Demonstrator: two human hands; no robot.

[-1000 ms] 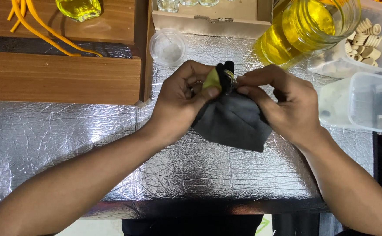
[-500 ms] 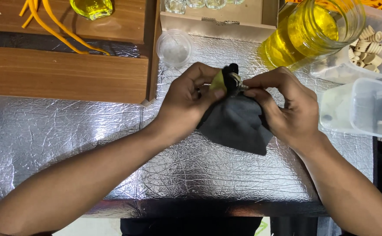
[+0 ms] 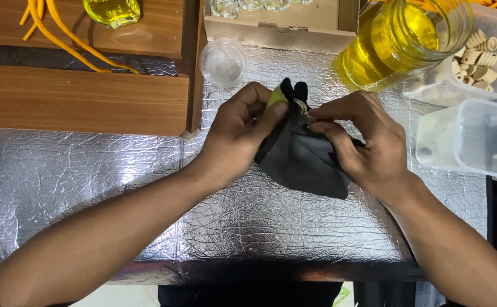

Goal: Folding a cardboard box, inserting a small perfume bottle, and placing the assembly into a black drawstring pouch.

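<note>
My left hand (image 3: 238, 129) and my right hand (image 3: 362, 142) meet over the middle of a silver foil-covered table (image 3: 89, 187). Between them they hold a black cloth (image 3: 302, 162) wrapped around a small yellow-filled bottle (image 3: 277, 95), only a sliver of which shows by my left thumb. My left fingers grip the bottle through the cloth. My right fingertips pinch at the bottle's small neck (image 3: 301, 107), where the cloth bunches up. The lower part of the cloth hangs down onto the foil.
A large glass jar of yellow liquid (image 3: 402, 40) stands at the back right, next to a clear tub of corks (image 3: 481, 54) and an empty clear tub (image 3: 475, 139). A small clear lid (image 3: 223, 61) and a cardboard box of bottles (image 3: 277, 23) lie behind the hands. Wooden trays (image 3: 78, 96) sit at the left.
Both hands and the cloth-wrapped bottle stay in nearly the same place. My right fingers have shifted slightly at the bottle's neck.
</note>
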